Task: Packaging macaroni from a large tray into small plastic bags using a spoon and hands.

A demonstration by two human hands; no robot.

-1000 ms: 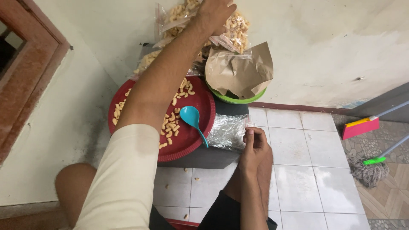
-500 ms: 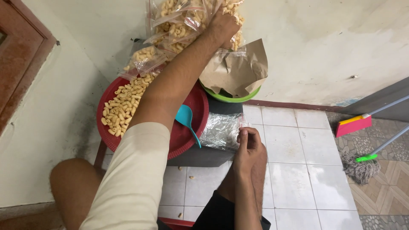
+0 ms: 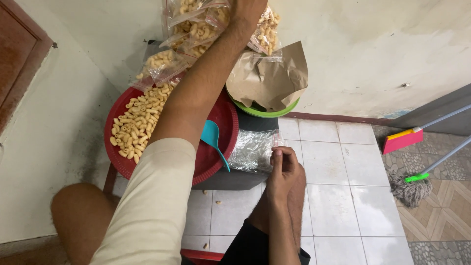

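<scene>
A heap of small clear plastic bags filled with pale elbow-shaped macaroni (image 3: 196, 29) rests against the wall at the top of the view, glossy and crinkled, its upper part cut off by the frame edge. The left hand (image 3: 248, 7) reaches up onto this heap; only its heel and wrist show, so whether it grips a bag cannot be told. Below the heap sits a round red plastic tray (image 3: 221, 147) with a ribbed surface, loose macaroni (image 3: 137, 120) piled on its left side, much of its middle hidden by the left forearm and cream sleeve. A teal plastic scoop (image 3: 213, 140) lies on the tray's right part, handle pointing down. Just beside the tray, a stack of empty clear plastic bags (image 3: 252, 152) lies flat and shiny on a dark box. The right hand (image 3: 284, 172) pinches the near edge of that stack with closed fingertips. Behind it, crumpled brown paper (image 3: 267, 76) fills a green bowl (image 3: 274, 110). A pink-headed tool (image 3: 405, 140) and a grey string mop (image 3: 409, 189) lie on the tiled floor at right.
</scene>
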